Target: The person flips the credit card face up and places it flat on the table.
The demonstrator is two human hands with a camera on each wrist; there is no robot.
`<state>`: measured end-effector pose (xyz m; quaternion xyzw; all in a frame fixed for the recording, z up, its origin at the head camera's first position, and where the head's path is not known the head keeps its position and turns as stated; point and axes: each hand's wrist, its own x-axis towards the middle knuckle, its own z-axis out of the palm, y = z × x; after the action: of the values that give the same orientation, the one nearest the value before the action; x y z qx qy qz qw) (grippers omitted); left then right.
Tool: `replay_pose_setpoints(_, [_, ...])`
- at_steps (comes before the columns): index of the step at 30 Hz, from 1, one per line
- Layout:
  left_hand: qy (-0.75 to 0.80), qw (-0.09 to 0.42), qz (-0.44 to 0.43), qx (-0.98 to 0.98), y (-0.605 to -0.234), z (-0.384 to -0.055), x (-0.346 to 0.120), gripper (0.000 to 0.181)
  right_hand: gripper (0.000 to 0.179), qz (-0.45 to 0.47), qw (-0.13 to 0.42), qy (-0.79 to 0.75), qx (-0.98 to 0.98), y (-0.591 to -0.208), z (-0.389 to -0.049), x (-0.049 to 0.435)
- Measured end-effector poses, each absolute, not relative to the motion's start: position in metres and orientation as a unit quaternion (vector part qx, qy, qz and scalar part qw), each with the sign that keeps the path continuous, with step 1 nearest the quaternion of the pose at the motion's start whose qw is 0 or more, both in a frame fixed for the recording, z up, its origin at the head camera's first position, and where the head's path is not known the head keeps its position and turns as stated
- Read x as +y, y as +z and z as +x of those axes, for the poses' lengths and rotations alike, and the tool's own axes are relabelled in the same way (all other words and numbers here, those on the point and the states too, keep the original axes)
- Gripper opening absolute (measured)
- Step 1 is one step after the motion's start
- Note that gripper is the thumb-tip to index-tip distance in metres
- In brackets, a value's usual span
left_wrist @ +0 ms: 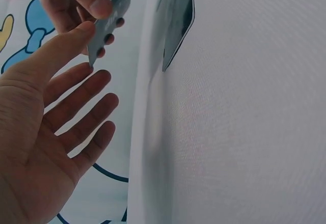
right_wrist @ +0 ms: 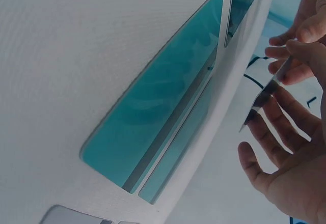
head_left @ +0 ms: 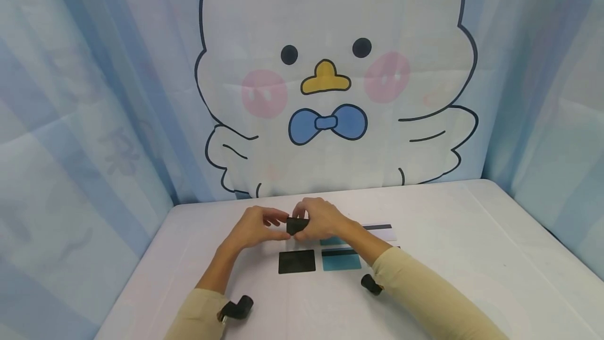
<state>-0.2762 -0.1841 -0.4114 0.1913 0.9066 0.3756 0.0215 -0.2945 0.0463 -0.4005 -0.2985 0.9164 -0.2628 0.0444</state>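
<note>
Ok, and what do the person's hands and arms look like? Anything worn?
The left sleeve and right sleeve are plain beige, stopping short of the wrists. The left hand and right hand wear no gloves, and I see no rings. A stubby black device juts out by the left cuff; a similar black one shows by the right.

The left hand (left_wrist: 61, 117) shows its palm to the camera, four fingers spread, thumb tip and index fingertip at the near end of a thin dark card (left_wrist: 108, 24); the right hand (left_wrist: 79, 2) grips that card, thumb on its face, fingertips showing past its edge; a second dark card (left_wrist: 178, 25) lies on the white tabletop (left_wrist: 254, 122); the printed backdrop (left_wrist: 114, 152) bears a blue bow tie (left_wrist: 34, 39)
</note>
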Motion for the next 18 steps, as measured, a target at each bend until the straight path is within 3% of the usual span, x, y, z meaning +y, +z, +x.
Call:
replay_pose_setpoints(12, [0.416, 0.012, 0.191, 0.889, -0.4139, -0.2770, -0.1905, 0.046, 0.048, -0.308, 0.042, -0.301, 0.901, -0.4006, -0.2961, 0.0471])
replay_pose_setpoints(18, [0.424, 0.005, 0.189, 0.886, -0.4159, -0.2771, -0.1922, 0.045, 0.057, -0.312, 0.052, -0.312, 0.896, -0.3992, -0.2969, 0.0473])
